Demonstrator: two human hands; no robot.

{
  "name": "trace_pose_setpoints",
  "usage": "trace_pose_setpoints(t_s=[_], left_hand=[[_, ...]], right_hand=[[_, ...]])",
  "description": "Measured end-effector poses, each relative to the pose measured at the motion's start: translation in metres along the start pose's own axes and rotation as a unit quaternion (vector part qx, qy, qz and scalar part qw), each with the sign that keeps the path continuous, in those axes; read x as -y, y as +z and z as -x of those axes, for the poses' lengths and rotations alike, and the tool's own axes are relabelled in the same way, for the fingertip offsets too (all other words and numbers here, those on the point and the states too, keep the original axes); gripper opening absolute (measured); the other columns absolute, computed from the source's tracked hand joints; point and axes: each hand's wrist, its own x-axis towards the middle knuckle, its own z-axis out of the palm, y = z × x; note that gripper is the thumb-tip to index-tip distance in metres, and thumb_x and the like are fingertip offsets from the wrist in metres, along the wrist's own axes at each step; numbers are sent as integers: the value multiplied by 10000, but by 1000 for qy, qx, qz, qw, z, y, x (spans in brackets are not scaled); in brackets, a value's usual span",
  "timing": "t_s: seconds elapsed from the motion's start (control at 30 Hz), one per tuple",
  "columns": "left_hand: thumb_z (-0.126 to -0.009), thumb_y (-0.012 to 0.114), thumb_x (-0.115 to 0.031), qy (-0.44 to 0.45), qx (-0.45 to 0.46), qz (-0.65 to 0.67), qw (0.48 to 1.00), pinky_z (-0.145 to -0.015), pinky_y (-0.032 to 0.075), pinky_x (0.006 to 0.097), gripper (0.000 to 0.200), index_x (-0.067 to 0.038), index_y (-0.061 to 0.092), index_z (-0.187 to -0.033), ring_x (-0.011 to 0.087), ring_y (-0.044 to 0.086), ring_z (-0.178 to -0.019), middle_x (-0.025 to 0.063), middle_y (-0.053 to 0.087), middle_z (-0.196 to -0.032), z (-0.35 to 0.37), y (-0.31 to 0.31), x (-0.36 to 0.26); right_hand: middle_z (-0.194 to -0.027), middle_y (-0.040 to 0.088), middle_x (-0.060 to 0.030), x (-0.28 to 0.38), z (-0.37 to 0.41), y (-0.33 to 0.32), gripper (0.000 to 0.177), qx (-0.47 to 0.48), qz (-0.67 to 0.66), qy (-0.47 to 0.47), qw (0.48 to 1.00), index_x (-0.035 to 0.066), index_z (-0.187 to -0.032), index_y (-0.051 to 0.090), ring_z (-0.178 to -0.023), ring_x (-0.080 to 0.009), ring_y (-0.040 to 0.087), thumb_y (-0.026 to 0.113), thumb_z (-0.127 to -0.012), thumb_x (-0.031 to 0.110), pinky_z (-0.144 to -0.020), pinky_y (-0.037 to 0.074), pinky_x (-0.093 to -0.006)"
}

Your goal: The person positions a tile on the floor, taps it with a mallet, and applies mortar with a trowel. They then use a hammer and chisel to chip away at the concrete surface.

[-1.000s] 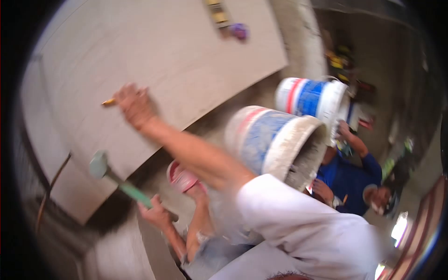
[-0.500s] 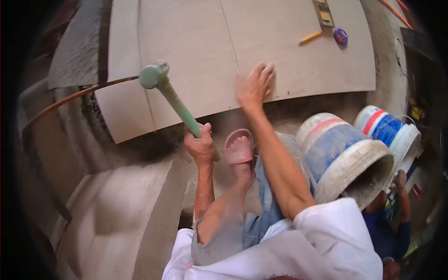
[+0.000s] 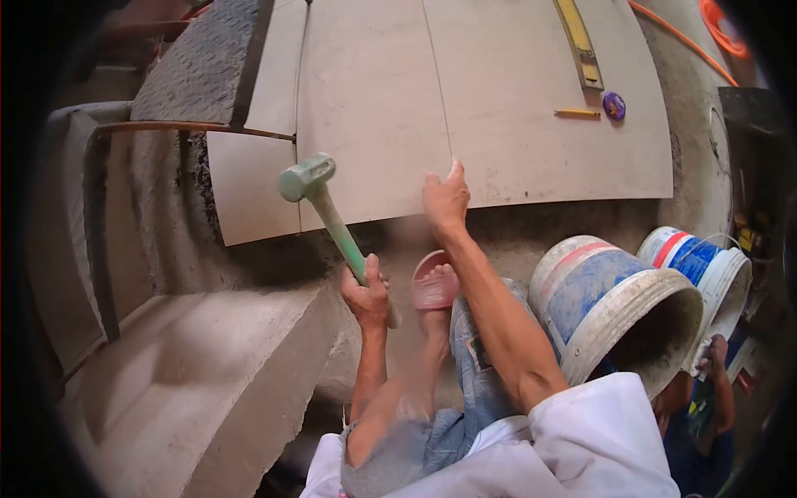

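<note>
My left hand (image 3: 366,292) is closed round the green handle of a mallet (image 3: 328,217). The mallet's greenish-grey head is raised, in front of a large pale floor tile (image 3: 365,108) in the view. My right hand (image 3: 448,197) is at the tile's near edge, thumb apart and index finger stretched along the dark joint line (image 3: 438,83); the other fingers are partly hidden. Farther right on the tile lie a yellow pencil (image 3: 579,114), a round purple object (image 3: 614,106) and a yellow spirit level (image 3: 579,46).
Two dirty white-and-blue buckets (image 3: 602,286) (image 3: 689,253) lean at right, mouths toward me. A co-worker's hand (image 3: 714,358) is beside them. A concrete ledge (image 3: 207,357) is at lower left, a rough dark slab (image 3: 203,70) at upper left. An orange hose (image 3: 685,41) runs at upper right.
My view has shifted, so the tile and tools appear lower and further right. My right hand has gone from spread fingers on the tile to a pointing index finger at the joint. The mallet stays held.
</note>
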Motion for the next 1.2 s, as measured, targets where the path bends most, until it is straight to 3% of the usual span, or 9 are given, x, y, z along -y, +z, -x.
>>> trace_pose_setpoints(t_s=[0.1, 0.17, 0.2, 0.3, 0.63, 0.83, 0.97, 1.07, 1.2], left_hand=[[-870, 637, -286, -3, -4, -61, 998, -559, 452, 376, 292, -11, 540, -885, 239, 571, -556, 100, 552, -643, 0, -11, 14], [-874, 627, -285, 90, -38, -166, 981, -579, 452, 415, 299, -3, 531, -891, 314, 577, -592, 142, 559, -664, 4, -15, 44], [-876, 621, -285, 133, -56, -219, 965, -589, 453, 434, 302, 1, 526, -894, 351, 580, -610, 164, 562, -675, 6, -16, 49], [-877, 615, -290, 85, -29, -176, 980, -620, 447, 477, 311, 0, 512, -924, 429, 575, -680, 215, 566, -710, 12, -15, 56], [-887, 617, -372, 137, 14, -276, 951, -587, 440, 503, 347, -48, 504, -932, 446, 582, -656, 218, 592, -691, 0, -9, 72], [-877, 625, -414, 266, 27, -370, 890, -575, 430, 509, 388, -46, 505, -846, 429, 565, -621, 191, 599, -680, -31, -13, 67], [-882, 626, -383, 293, 29, -352, 888, -571, 430, 475, 359, -49, 505, -828, 422, 552, -602, 181, 602, -684, -50, -9, 43], [-904, 553, -498, 331, 28, -326, 885, -577, 445, 519, 436, -67, 508, -852, 454, 576, -644, 205, 590, -681, -64, -11, 52], [-896, 564, -489, 246, 10, -370, 896, -559, 435, 510, 430, -66, 509, -839, 440, 569, -621, 196, 585, -675, -75, -8, 56]], right_hand=[[-1227, 541, -317, 5, -3, -11, 565, 40, -35, 27, 998, -46, -1330, 417, -1175, -435, 510, 533, -836, 201, -1012, 388, -440], [-1241, 547, -295, -10, -14, -13, 561, 51, -29, 27, 998, -34, -1337, 428, -1148, -405, 543, 522, -854, 235, -981, 412, -415], [-1211, 566, -226, -16, -23, -16, 497, 89, -53, 56, 993, 11, -1302, 461, -1126, -342, 547, 516, -873, 257, -923, 421, -417], [-1038, 551, -1, -18, -43, -35, 294, 224, -177, 191, 939, 159, -1145, 537, -998, -144, 510, 472, -937, 357, -758, 391, -398], [-1001, 551, -21, 1, -52, -62, 337, 271, -170, 154, 935, 130, -1139, 522, -981, -143, 507, 484, -946, 403, -747, 394, -369], [-925, 578, -19, 2, -55, -67, 336, 272, -196, 165, 928, 92, -1080, 540, -912, -132, 535, 508, -938, 395, -695, 398, -310], [-896, 590, -13, 2, -55, -64, 320, 264, -190, 160, 932, 94, -1026, 549, -896, -132, 546, 522, -931, 398, -699, 393, -318], [-886, 593, -6, 7, -52, -66, 302, 256, -180, 160, 936, 104, -988, 552, -896, -130, 552, 531, -926, 399, -719, 393, -329], [-890, 599, 1, -1, -60, -63, 291, 280, -173, 162, 930, 120, -978, 557, -897, -128, 558, 541, -921, 406, -750, 394, -335]])
